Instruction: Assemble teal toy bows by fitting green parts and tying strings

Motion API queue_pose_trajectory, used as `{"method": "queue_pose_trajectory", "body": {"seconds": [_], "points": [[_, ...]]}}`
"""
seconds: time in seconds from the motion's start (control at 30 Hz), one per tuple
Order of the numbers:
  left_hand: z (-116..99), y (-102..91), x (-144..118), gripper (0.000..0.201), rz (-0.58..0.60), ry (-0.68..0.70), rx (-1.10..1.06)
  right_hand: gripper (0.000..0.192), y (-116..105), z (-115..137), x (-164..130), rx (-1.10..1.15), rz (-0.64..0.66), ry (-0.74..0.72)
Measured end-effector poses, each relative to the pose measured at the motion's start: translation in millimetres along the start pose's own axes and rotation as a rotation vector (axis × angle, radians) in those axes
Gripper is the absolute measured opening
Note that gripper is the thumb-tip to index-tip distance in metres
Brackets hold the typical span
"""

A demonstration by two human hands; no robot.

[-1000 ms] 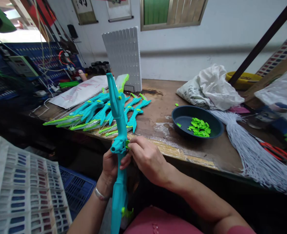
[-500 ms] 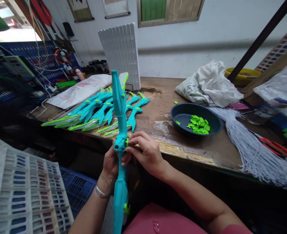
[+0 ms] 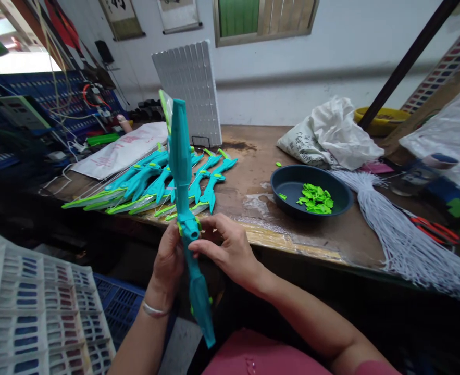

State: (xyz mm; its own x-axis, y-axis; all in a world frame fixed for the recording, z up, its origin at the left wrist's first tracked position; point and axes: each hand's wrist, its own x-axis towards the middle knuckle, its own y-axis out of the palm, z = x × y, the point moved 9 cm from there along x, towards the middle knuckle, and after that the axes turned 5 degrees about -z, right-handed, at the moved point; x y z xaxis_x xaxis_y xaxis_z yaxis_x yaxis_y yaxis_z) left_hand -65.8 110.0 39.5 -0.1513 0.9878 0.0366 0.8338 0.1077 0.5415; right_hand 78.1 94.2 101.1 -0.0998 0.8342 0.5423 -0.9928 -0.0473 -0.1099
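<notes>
A teal plastic toy bow stands upright in front of me, its lower limb tilting to the right. My left hand is closed round its middle from the left, some fingers hidden behind it. On the right side my right hand pinches the bow's middle, thumb on the front below a round hole and fingers beside it. Small green clips show on both sides of that middle. Several similar teal bows with green edges lie on the table behind. Green plastic pieces sit in a dark round pan to the right.
The brown table also bears a white sack, a bundle of pale strings and red-handled scissors. A ribbed grey panel stands at the back. A white plastic crate is at lower left.
The bow has turned about its length and its lower end has swung right and away from me. My right thumb has shifted from the side clip to the bow's front.
</notes>
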Motion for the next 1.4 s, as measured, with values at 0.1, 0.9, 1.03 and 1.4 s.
{"method": "queue_pose_trajectory", "body": {"seconds": [0.1, 0.9, 1.03, 1.4], "points": [[-20.5, -6.0, -0.8, 0.04, -0.037, 0.175, 0.139, 0.038, 5.2, -6.6, 0.8, -0.033, 0.051, 0.09], [7.1, 5.1, -21.1, 0.043, 0.208, 0.114, 0.366, 0.04, -4.0, -17.0, -6.6, -0.322, 0.566, 0.031], [10.9, 4.3, -28.5, 0.044, 0.175, 0.071, 0.454, 0.045, -6.2, -29.3, -18.2, -0.218, 0.543, 0.055], [39.8, 9.5, -47.8, 0.041, 0.199, 0.13, 0.72, 0.041, -22.9, -56.1, -63.2, -0.185, 0.612, 0.065]]}}
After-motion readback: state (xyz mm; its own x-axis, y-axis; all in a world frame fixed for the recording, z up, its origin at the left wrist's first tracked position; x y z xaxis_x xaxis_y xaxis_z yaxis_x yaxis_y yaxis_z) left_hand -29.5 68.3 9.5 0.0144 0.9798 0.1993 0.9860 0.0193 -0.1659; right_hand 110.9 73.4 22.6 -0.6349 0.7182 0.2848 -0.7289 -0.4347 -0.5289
